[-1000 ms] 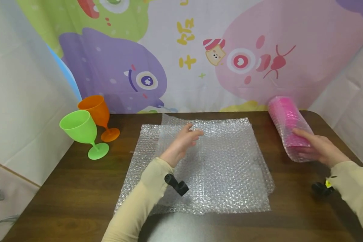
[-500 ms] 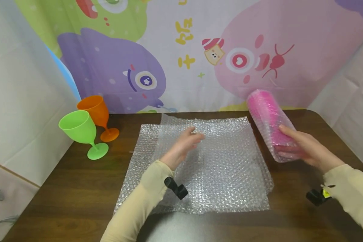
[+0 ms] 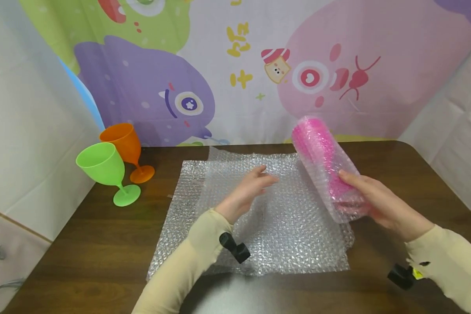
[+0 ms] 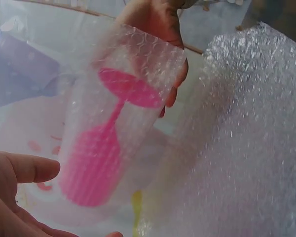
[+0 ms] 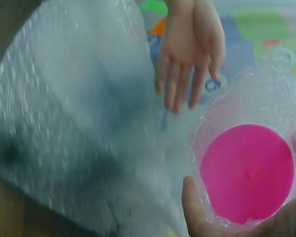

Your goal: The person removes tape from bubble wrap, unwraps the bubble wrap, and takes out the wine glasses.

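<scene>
A pink goblet rolled in bubble wrap is in my right hand, which grips its near end, thumb on top. In the left wrist view the goblet shows through the wrap, its round foot toward the right hand. The right wrist view looks at the pink foot inside the open end of the roll. My left hand hovers over the flat bubble wrap sheets, fingers extended and holding nothing. The roll is raised and tilted above the sheets' right side.
A green goblet and an orange goblet stand upright at the table's left. The brown table ends at a cartoon curtain behind. White panels flank both sides.
My right hand has brought the wrapped pink goblet leftward from the table's far right to over the sheets. My left hand has shifted slightly right.
</scene>
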{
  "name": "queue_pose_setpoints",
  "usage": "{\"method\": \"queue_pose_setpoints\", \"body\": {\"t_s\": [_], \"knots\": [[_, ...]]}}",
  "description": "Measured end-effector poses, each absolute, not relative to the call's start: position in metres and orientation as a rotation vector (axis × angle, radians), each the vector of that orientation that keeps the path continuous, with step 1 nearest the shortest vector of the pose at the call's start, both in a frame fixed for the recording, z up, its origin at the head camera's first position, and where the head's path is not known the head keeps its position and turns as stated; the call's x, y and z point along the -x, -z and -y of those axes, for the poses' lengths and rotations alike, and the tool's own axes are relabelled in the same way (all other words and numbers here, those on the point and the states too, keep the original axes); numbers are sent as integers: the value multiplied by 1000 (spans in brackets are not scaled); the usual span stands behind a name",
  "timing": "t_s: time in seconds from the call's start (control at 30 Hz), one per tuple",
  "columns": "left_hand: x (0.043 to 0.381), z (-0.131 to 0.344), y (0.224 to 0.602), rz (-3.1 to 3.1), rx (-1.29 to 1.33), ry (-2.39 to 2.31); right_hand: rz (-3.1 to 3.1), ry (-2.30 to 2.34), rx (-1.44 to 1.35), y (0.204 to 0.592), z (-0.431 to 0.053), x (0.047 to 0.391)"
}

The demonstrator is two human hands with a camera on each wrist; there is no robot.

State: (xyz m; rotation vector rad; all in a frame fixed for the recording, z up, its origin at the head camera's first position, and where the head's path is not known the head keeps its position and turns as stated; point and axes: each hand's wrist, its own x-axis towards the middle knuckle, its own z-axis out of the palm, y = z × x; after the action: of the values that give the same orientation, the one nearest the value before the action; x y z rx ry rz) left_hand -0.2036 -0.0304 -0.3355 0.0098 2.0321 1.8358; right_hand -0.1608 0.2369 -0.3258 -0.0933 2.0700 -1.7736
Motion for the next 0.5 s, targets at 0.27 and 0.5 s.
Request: {"method": "queue_pose_setpoints", "body": {"t_s": [0.27, 0.5], "knots": [[202, 16, 329, -2025, -5, -1883, -1950, 1801, 142, 325, -209, 146], [200, 6, 337, -1980, 1, -1928, -1782, 1834, 150, 334, -189, 137]]}}
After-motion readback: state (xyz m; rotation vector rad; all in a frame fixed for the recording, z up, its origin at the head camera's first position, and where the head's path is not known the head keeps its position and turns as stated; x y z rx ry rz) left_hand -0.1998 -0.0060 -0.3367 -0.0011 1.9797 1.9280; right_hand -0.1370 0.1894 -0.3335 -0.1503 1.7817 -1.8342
